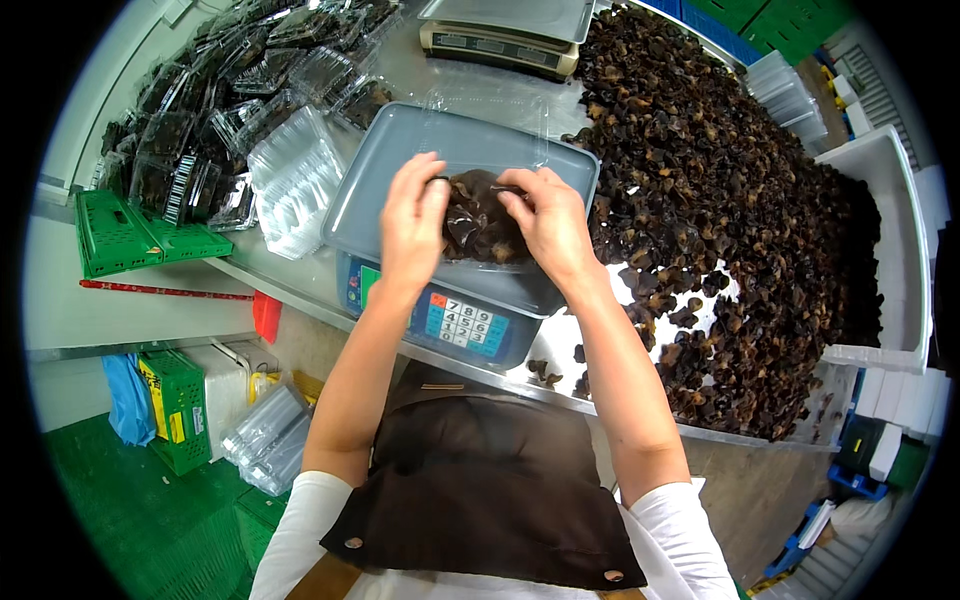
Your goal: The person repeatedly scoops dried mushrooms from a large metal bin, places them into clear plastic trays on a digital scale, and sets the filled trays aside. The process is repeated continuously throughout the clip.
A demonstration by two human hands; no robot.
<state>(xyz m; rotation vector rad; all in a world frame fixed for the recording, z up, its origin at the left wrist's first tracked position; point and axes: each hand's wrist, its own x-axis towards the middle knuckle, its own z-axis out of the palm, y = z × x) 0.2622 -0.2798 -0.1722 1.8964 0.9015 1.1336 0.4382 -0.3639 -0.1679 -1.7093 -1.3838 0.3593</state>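
Dark wood ear mushrooms [480,225] lie heaped in a clear plastic clamshell box [487,264], its lid raised at the far side. The box rests on the grey pan [360,202] of a blue electronic scale [465,330]. At the heap's left side is my left hand [411,225], slightly blurred; a dark edge shows at its fingertips, but its grip is unclear. My right hand [553,221] reaches over the right side, thumb and fingers pinching a dark mushroom piece.
A large spread of wood ear mushrooms [690,187] covers the table's right, beside a white foam box [907,247]. Filled clamshells [255,82] are piled at the left, near nested empty boxes [292,180]. Behind stands a second scale [499,49]. A green crate [120,236] sits by the left edge.
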